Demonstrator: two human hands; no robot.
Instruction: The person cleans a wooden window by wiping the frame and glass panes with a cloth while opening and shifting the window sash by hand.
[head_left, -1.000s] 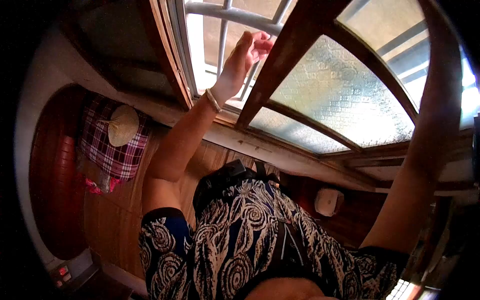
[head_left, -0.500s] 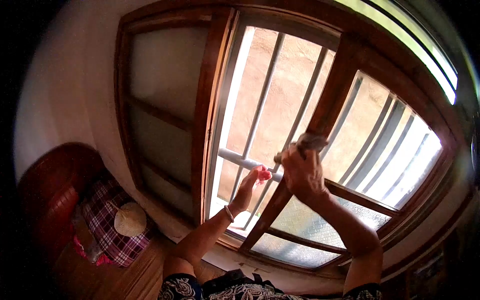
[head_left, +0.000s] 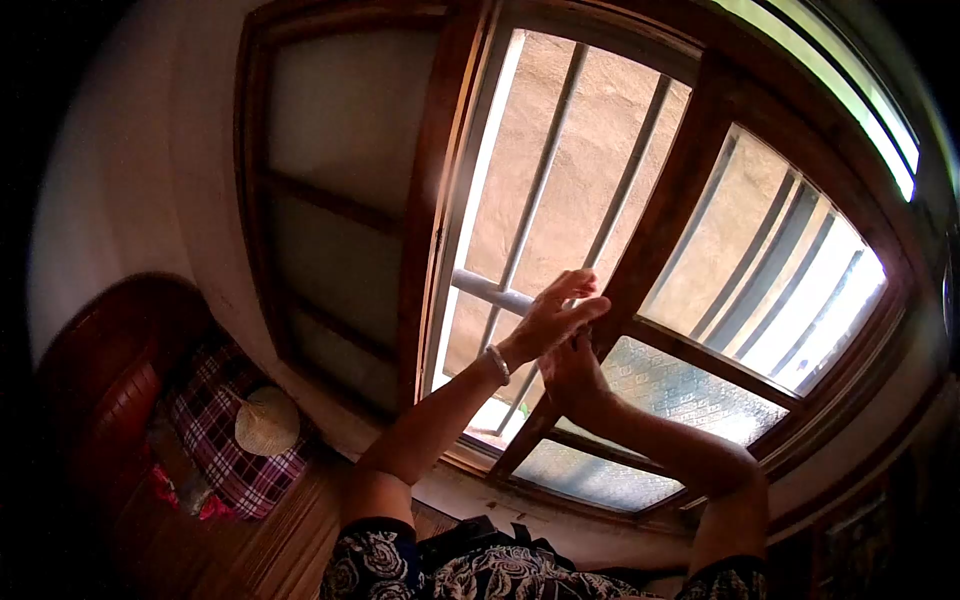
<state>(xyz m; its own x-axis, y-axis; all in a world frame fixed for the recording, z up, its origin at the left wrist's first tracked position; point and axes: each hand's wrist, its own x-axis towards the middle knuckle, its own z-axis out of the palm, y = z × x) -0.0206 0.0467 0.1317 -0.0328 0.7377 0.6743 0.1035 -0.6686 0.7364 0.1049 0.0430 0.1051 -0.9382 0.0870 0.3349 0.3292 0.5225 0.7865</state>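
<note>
In front of the window bars (head_left: 495, 290), my left hand (head_left: 556, 318) is raised with its fingers apart and a bracelet on the wrist; it appears to hold nothing. Just below and to the right, my right hand (head_left: 574, 372) is bent at the wrist beside the dark wooden frame (head_left: 650, 270) of the glazed window panel. The left hand partly covers its fingers, and whatever it may hold is hidden. Patterned glass (head_left: 690, 390) fills the lower panes of that panel.
A wooden panel with dull panes (head_left: 345, 110) stands at the left of the opening. At lower left, a straw hat (head_left: 268, 421) lies on a plaid cloth (head_left: 225, 440) over a red-brown seat (head_left: 90, 390). Wooden floor shows below.
The view has tilted up from the floor to the window. My right hand has come down from the upper frame, where it held a greyish cloth-like thing, and my left hand has moved right and up.
</note>
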